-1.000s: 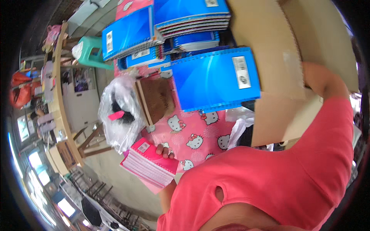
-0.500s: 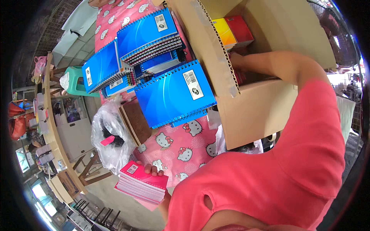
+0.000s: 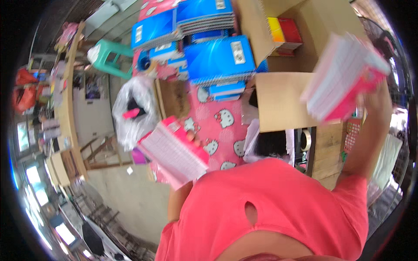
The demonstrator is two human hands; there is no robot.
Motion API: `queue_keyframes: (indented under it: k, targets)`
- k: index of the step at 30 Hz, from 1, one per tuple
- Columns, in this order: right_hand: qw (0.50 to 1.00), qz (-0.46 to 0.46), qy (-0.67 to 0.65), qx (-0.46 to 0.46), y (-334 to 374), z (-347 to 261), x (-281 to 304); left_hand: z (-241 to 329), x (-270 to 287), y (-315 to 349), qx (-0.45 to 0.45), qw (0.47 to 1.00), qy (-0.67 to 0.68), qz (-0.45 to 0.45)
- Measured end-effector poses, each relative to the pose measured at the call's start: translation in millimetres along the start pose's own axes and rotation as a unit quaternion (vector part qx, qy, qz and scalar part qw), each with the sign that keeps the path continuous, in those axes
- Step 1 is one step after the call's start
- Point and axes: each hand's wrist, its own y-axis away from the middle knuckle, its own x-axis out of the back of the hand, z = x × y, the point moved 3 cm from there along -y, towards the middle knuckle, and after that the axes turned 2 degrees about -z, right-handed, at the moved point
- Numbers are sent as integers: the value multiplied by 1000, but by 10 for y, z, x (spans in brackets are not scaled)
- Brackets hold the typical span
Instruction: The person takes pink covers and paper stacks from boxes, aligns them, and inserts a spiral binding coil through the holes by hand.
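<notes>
My left hand (image 3: 194, 140) grips a thick stack of pink-covered notebooks (image 3: 173, 153), its white page edges facing me, at the near side of the table. Raised on the right, my right hand (image 3: 371, 101) holds another stack of pink notebooks (image 3: 337, 80), smeared by motion, in front of the open cardboard box (image 3: 285, 102). Inside the box are yellow and red notebooks (image 3: 289, 34). Piles of blue spiral notebooks (image 3: 220, 58) stand on the table left of the box.
A pink cartoon-print cloth (image 3: 204, 119) covers the table. Left of it are a clear plastic bag (image 3: 124, 102), a brown carton (image 3: 174, 98) and a green stool (image 3: 111, 54). A roll of tape (image 3: 306, 140) and a dark-lined bag (image 3: 272, 145) lie below the box.
My right hand has come out of the box and risen to the right with a stack of pink notebooks. My left hand still holds its stack. The view has shifted.
</notes>
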Motion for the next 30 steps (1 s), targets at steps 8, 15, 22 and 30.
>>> queue_keyframes:
  k: [8, 15, 22, 30]
  targets:
    - [988, -109, -19, -110, 563, 538, -2370, -456, -33, 803, -50, 994, -66, 72]
    - [976, -163, -4, -144, 752, 974, -3507, -589, 305, 1681, -100, 940, -165, 280]
    - [960, -179, -36, -211, 1040, 1135, -4137, -540, 860, 2050, -20, 939, -168, 300]
    - [955, -274, 73, 86, 1499, 1677, -4307, -159, 898, 2115, 2, 723, -691, 4]
